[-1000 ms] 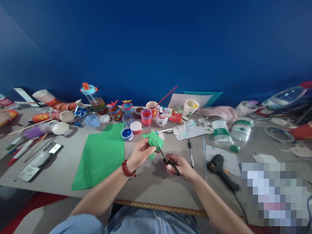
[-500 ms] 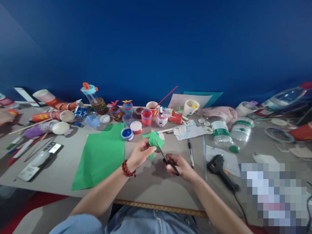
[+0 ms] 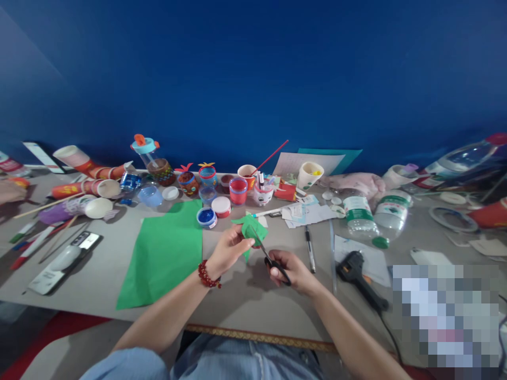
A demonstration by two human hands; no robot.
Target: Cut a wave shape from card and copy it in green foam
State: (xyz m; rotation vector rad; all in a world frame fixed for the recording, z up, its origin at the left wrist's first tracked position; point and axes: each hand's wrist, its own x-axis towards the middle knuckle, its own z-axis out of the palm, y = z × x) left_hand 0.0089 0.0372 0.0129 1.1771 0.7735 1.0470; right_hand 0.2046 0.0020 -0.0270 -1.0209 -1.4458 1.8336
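Observation:
A small cut piece of green paper [image 3: 259,228] is pinched in my left hand [image 3: 230,248], its pointed ends sticking out left and below. My right hand [image 3: 291,270] grips black-handled scissors [image 3: 273,264], fingers through the loops. The blades lie against the green piece, close to my left thumb; whether they are fully closed is hard to see. To the left a large green sheet [image 3: 164,258], with a corner cut away, lies flat on the table. An open pot of blue paint [image 3: 206,216] stands just beyond my left hand.
Paint pots, decorated cups and a red paint cup [image 3: 238,191] line the back by the blue wall. A glue gun [image 3: 360,279] with its cord, a black pen [image 3: 310,249] and plastic bottles [image 3: 358,215] lie right. A phone [image 3: 65,263] lies left; another person's hand [image 3: 11,192] shows far left.
The green piece and scissors have shifted only very slightly in my hands. At the far left, the other person's hand has moved a little.

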